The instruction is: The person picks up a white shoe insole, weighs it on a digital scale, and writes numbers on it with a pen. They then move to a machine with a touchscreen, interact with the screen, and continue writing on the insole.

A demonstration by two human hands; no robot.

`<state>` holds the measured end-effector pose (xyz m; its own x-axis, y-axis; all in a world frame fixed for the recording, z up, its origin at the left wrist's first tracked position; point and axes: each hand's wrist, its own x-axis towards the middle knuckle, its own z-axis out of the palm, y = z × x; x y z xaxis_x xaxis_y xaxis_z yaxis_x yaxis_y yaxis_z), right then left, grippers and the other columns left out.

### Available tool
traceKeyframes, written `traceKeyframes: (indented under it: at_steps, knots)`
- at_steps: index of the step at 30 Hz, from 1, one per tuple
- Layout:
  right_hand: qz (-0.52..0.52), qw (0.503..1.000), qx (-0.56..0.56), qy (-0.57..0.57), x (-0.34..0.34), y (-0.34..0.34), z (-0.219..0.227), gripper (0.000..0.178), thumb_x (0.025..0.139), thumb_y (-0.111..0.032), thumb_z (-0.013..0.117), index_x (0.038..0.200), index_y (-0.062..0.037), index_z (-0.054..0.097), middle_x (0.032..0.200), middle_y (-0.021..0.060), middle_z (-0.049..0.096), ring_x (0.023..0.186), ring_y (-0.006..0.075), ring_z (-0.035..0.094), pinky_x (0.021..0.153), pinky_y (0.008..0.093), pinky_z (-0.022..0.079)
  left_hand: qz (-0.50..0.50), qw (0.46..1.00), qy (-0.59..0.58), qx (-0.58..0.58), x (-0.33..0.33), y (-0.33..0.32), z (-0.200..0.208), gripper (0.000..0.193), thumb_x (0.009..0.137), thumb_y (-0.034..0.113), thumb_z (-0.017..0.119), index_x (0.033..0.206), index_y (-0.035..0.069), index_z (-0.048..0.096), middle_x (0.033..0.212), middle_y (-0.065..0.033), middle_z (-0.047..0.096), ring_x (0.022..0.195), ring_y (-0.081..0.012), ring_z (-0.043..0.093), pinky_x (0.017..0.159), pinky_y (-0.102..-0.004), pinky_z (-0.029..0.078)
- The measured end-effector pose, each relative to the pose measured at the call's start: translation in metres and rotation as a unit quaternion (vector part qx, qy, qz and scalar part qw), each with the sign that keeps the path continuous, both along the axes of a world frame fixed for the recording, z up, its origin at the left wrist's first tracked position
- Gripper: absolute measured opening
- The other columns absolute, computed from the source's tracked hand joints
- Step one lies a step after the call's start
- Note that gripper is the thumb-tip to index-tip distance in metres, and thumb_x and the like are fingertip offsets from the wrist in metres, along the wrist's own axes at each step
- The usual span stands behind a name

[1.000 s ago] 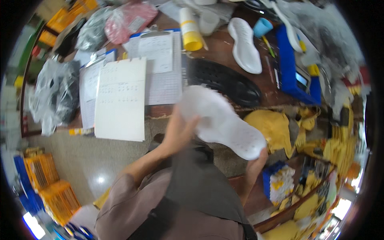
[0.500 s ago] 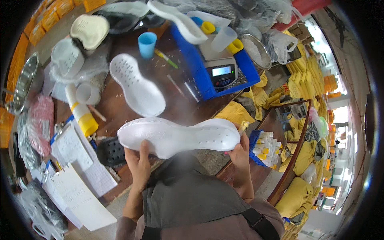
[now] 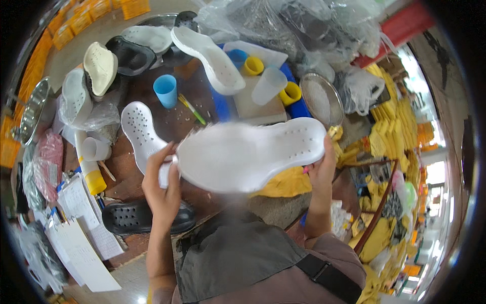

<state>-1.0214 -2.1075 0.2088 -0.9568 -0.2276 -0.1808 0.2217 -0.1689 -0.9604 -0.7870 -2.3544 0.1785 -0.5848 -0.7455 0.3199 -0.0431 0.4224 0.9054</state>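
Observation:
A white shoe sole (image 3: 248,154) with small holes in its narrower end is held up in front of me, slightly blurred. My left hand (image 3: 163,185) pinches its broad left end by the edge. My right hand (image 3: 322,167) is closed round the narrow right end. A small pink thing (image 3: 306,169) shows by the right fingers; what it belongs to is hidden. Behind my left hand, a second white sole (image 3: 139,126) lies on the brown table, partly covered. A black sole (image 3: 129,218) with holes lies at the table's near edge, below my left hand.
A blue cup (image 3: 165,91) and a green-yellow pen (image 3: 192,109) stand beyond the soles. Another white sole (image 3: 215,61) rests over a blue tray (image 3: 221,104) with cups. Papers (image 3: 83,258) lie at left, a metal bowl of white grains (image 3: 320,99) at right, plastic bags (image 3: 298,25) behind.
Both hands have raised the sole and turned it; its right end is higher and farther right. My left hand has moved up and left. More of the black sole shows.

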Motion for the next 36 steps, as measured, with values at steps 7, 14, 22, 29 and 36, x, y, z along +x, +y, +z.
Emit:
traceKeyframes:
  at_steps: [7,14,22,29,36]
  knots:
    - [-0.003,0.997,-0.072,0.037,-0.092,0.036,-0.003,0.040,0.098,-0.040,0.047,0.116,-0.0063,0.058,0.090,0.0032,0.067,0.052,0.0050,0.050,0.038,0.0204,0.029,0.029,0.888,-0.102,-0.448,-0.198,-0.016,-0.004,0.034,0.079,0.011,0.062,0.113,0.006,0.064,0.118,-0.0101,0.059,0.121,-0.0304,0.049,0.105,-0.0469,0.034]
    - [-0.018,0.999,-0.050,-0.007,-0.138,0.059,-0.020,0.043,0.095,-0.046,0.049,0.110,-0.0070,0.059,0.085,0.0028,0.066,0.051,0.0066,0.047,0.038,0.0218,0.027,0.077,0.844,-0.146,-0.511,-0.204,-0.026,-0.017,0.023,0.071,0.009,0.064,0.093,0.008,0.061,0.094,-0.0043,0.060,0.107,-0.0243,0.055,0.104,-0.0535,0.034]
    - [-0.003,0.996,-0.079,0.033,-0.155,0.046,-0.030,0.043,0.094,-0.045,0.053,0.112,-0.0067,0.056,0.085,0.0042,0.063,0.051,0.0086,0.043,0.037,0.0242,0.025,0.186,0.818,-0.189,-0.511,-0.150,-0.037,-0.027,0.038,0.063,0.017,0.073,0.100,0.011,0.064,0.106,-0.0020,0.063,0.111,-0.0231,0.053,0.107,-0.0495,0.029]
    - [0.057,0.994,-0.061,0.075,-0.145,0.022,-0.011,0.043,0.094,-0.046,0.051,0.112,-0.0066,0.056,0.089,0.0042,0.063,0.049,0.0071,0.040,0.038,0.0227,0.025,0.179,0.929,-0.086,-0.311,-0.134,-0.013,-0.019,0.041,0.070,0.001,0.069,0.110,0.007,0.063,0.116,-0.0090,0.061,0.112,-0.0303,0.051,0.098,-0.0438,0.042]
    - [0.017,0.994,-0.068,0.081,-0.157,-0.013,0.021,0.044,0.092,-0.047,0.057,0.109,-0.0064,0.058,0.083,0.0007,0.060,0.052,0.0060,0.037,0.040,0.0210,0.028,-0.156,0.913,0.300,0.231,-0.138,0.030,0.042,0.057,0.094,0.026,0.061,0.138,-0.004,0.040,0.131,-0.0166,0.051,0.113,-0.0225,0.055,0.092,-0.0342,0.049]
